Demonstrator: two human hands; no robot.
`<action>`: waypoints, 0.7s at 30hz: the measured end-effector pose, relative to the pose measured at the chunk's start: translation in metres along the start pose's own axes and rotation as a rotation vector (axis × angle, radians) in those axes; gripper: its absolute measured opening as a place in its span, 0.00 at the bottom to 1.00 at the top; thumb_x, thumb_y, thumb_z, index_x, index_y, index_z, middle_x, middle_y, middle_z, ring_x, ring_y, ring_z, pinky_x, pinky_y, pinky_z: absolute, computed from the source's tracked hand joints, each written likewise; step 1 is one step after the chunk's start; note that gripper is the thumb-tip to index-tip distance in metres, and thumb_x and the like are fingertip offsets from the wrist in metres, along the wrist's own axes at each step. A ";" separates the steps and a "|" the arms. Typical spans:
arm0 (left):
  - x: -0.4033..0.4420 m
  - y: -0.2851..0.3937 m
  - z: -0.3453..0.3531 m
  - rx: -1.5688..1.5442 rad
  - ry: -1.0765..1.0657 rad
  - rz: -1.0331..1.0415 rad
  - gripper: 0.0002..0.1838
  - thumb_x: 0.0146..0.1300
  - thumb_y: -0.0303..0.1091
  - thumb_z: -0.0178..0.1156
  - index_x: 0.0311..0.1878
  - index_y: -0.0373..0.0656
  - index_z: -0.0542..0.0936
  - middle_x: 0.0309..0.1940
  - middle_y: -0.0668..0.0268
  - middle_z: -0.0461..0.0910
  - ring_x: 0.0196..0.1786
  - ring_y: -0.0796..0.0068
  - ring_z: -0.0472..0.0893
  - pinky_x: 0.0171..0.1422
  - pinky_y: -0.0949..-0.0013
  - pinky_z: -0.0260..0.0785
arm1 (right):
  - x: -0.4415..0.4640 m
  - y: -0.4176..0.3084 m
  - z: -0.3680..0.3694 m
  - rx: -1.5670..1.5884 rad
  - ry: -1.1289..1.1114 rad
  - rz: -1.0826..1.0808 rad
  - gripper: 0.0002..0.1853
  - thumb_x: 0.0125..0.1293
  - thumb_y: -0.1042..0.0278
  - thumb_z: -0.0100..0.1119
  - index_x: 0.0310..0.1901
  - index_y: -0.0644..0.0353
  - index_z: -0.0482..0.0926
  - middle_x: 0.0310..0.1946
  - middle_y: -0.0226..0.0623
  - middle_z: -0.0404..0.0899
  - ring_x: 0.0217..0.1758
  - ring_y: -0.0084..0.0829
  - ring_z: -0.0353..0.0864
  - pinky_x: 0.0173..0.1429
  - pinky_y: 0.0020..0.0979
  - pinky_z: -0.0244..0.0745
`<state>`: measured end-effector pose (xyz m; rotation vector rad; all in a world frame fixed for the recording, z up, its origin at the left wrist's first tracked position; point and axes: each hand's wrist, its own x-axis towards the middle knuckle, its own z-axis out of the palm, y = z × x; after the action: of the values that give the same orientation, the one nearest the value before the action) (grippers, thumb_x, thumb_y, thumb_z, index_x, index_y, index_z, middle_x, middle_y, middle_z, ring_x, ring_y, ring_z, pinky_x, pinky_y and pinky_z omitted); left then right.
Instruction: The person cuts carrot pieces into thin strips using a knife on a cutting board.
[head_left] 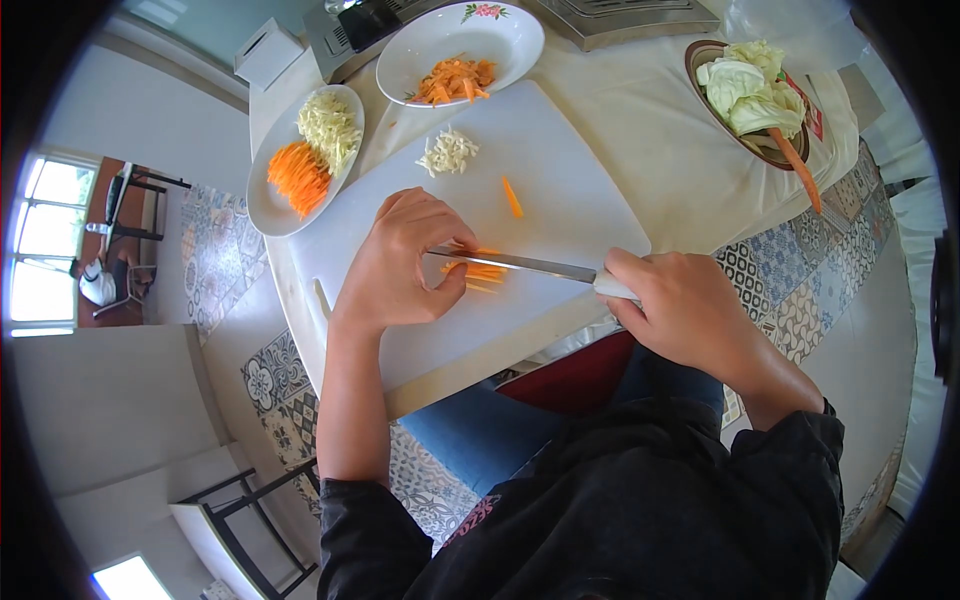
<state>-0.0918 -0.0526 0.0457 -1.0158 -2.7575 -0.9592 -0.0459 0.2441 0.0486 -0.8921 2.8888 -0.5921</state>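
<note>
My right hand is wrapped round the white handle of a knife. The blade points left and lies over thin orange carrot strips on the white cutting board. My left hand is curled at the blade's tip end, its fingertips and thumb around the left end of the strips; what they grip there is partly hidden. A single carrot piece lies farther up the board, and a small pile of chopped white pieces sits near the board's top left.
An oval plate at the left bears shredded carrot and cabbage. Behind the board, a white bowl contains carrot peelings. A brown-rimmed bowl at the back right holds cabbage and a carrot. A seated person is far off at left.
</note>
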 end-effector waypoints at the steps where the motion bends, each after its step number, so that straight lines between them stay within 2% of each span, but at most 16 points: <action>1: 0.000 0.000 0.000 -0.001 -0.002 -0.001 0.15 0.38 0.20 0.64 0.34 0.42 0.86 0.29 0.65 0.82 0.37 0.63 0.78 0.56 0.62 0.68 | 0.000 -0.001 0.000 -0.007 0.005 -0.004 0.10 0.64 0.62 0.62 0.36 0.57 0.74 0.20 0.41 0.79 0.25 0.49 0.82 0.29 0.48 0.74; 10: -0.002 0.001 0.004 0.022 0.043 0.024 0.20 0.33 0.19 0.67 0.36 0.45 0.89 0.32 0.67 0.81 0.39 0.63 0.76 0.55 0.62 0.68 | -0.001 -0.004 0.000 -0.005 0.007 -0.026 0.09 0.62 0.63 0.64 0.37 0.56 0.74 0.21 0.39 0.80 0.27 0.47 0.83 0.30 0.46 0.75; 15: -0.001 0.005 -0.006 -0.002 0.024 -0.041 0.22 0.32 0.19 0.68 0.38 0.43 0.88 0.32 0.65 0.81 0.40 0.62 0.77 0.53 0.63 0.69 | -0.002 -0.002 -0.006 0.060 -0.016 0.013 0.09 0.63 0.63 0.63 0.38 0.56 0.75 0.23 0.42 0.80 0.29 0.49 0.83 0.33 0.48 0.75; 18: 0.000 0.001 -0.009 0.018 0.088 0.007 0.22 0.32 0.21 0.71 0.39 0.42 0.87 0.33 0.64 0.82 0.39 0.62 0.77 0.51 0.63 0.70 | -0.004 0.002 -0.009 0.141 -0.036 0.043 0.10 0.64 0.62 0.63 0.39 0.57 0.76 0.23 0.44 0.81 0.30 0.51 0.82 0.35 0.49 0.74; 21: 0.000 0.006 -0.004 0.074 0.122 0.012 0.19 0.36 0.26 0.75 0.37 0.44 0.86 0.32 0.65 0.81 0.40 0.64 0.79 0.58 0.62 0.69 | -0.002 0.004 -0.011 0.209 -0.094 0.081 0.11 0.65 0.60 0.62 0.39 0.58 0.77 0.24 0.47 0.80 0.31 0.53 0.82 0.36 0.50 0.73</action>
<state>-0.0890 -0.0510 0.0525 -0.9294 -2.6632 -0.8785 -0.0484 0.2521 0.0569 -0.7497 2.7020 -0.8035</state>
